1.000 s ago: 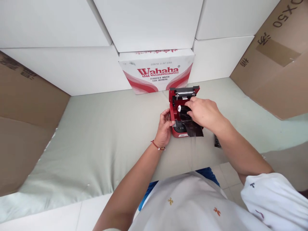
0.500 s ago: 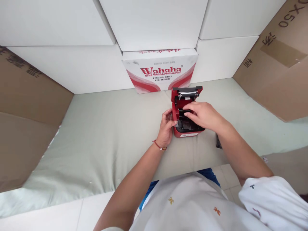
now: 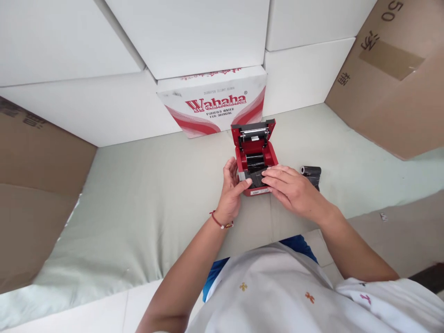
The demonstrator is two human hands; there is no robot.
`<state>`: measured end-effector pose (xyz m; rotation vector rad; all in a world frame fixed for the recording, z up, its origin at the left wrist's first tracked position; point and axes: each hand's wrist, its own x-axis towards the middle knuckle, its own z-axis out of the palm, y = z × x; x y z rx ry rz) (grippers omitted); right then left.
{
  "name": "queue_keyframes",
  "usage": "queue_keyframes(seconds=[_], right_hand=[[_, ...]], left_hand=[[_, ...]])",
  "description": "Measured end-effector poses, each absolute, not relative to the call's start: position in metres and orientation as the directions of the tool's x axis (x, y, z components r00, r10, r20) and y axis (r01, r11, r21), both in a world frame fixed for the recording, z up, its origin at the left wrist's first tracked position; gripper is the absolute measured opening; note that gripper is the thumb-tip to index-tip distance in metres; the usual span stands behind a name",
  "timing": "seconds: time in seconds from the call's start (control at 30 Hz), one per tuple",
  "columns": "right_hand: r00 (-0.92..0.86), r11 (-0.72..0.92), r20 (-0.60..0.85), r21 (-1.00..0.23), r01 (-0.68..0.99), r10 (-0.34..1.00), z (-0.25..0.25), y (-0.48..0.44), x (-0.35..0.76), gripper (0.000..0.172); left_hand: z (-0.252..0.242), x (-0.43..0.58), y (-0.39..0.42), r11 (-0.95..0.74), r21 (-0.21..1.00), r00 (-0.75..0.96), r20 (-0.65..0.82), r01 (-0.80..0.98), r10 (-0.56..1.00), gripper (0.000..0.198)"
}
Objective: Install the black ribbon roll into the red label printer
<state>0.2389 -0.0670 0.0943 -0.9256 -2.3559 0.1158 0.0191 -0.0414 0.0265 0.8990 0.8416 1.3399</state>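
Observation:
A small red printer (image 3: 254, 149) stands open on a pale green cloth, its lid tipped back and a black roll seated inside. My left hand (image 3: 231, 189) grips the printer's left front corner, thumb on its front edge. My right hand (image 3: 289, 189) rests at the printer's front right, fingers stretched onto a dark flap of film (image 3: 257, 178) at the front. A second black roll (image 3: 311, 172) lies on the cloth just right of my right hand.
A white and red Wahaha carton (image 3: 215, 101) stands right behind the printer among white blocks (image 3: 194, 32). Brown cardboard boxes flank the cloth on the left (image 3: 31, 194) and right (image 3: 391, 78). A small scrap (image 3: 383, 216) lies at the right.
My right hand left the printer's inside and moved down to its front edge. The black film that hung over the front now sits inside as a roll. The view shifted, revealing the spare roll.

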Motion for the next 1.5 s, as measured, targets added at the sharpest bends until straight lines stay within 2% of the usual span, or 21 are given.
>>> queue_keyframes(seconds=[0.07,0.17,0.3,0.53,0.8,0.93,1.0,1.07,1.13,1.23,1.3,1.37,1.5], right_hand=[[-0.584,0.764,0.514,-0.269,0.587,0.629,0.093,-0.066,0.239,0.031],[-0.573,0.747,0.499,-0.280,0.603,0.650,0.089,-0.068,0.238,0.035],[-0.557,0.721,0.482,-0.275,0.636,0.676,0.087,-0.073,0.236,0.037],[-0.546,0.697,0.486,-0.211,0.685,0.683,0.091,-0.075,0.228,0.031],[-0.530,0.696,0.480,-0.285,0.659,0.699,0.083,-0.074,0.230,0.036],[-0.524,0.712,0.490,-0.388,0.585,0.697,0.095,-0.073,0.241,0.032],[-0.443,0.681,0.529,-0.445,0.582,0.724,0.108,-0.062,0.249,0.030],[-0.305,0.606,0.564,-0.483,0.632,0.767,0.121,-0.040,0.256,0.036],[-0.196,0.529,0.572,-0.502,0.684,0.796,0.128,-0.007,0.260,0.049],[-0.174,0.505,0.548,-0.539,0.674,0.818,0.127,0.045,0.256,0.076],[-0.202,0.499,0.501,-0.577,0.646,0.841,0.124,0.063,0.247,0.085],[-0.233,0.492,0.457,-0.605,0.626,0.858,0.123,0.064,0.237,0.082],[-0.256,0.529,0.501,-0.539,0.656,0.827,0.126,0.026,0.229,0.055]], left_hand=[[0.029,0.022,-0.046,0.025,0.912,0.081,0.009,-0.410,0.997,0.090],[0.030,0.026,-0.049,0.028,0.916,0.078,0.004,-0.400,0.997,0.096],[0.031,0.026,-0.049,0.035,0.912,0.089,0.002,-0.409,0.996,0.093],[0.033,0.025,-0.050,0.078,0.898,0.083,-0.047,-0.432,0.995,0.093],[0.030,0.027,-0.047,0.063,0.895,0.059,-0.041,-0.441,0.997,0.088],[0.035,0.027,-0.047,0.102,0.890,0.056,-0.086,-0.444,0.995,0.092],[0.038,0.026,-0.048,0.117,0.887,0.046,-0.108,-0.446,0.993,0.094],[0.040,0.026,-0.048,0.124,0.881,0.038,-0.120,-0.457,0.992,0.095],[0.040,0.026,-0.048,0.125,0.876,0.044,-0.118,-0.465,0.992,0.096],[0.039,0.026,-0.047,0.111,0.878,0.051,-0.099,-0.465,0.994,0.099],[0.036,0.026,-0.047,0.098,0.880,0.047,-0.086,-0.465,0.995,0.100],[0.035,0.027,-0.047,0.081,0.880,0.040,-0.071,-0.468,0.997,0.100],[0.035,0.029,-0.048,0.073,0.871,0.030,-0.066,-0.486,0.997,0.105]])
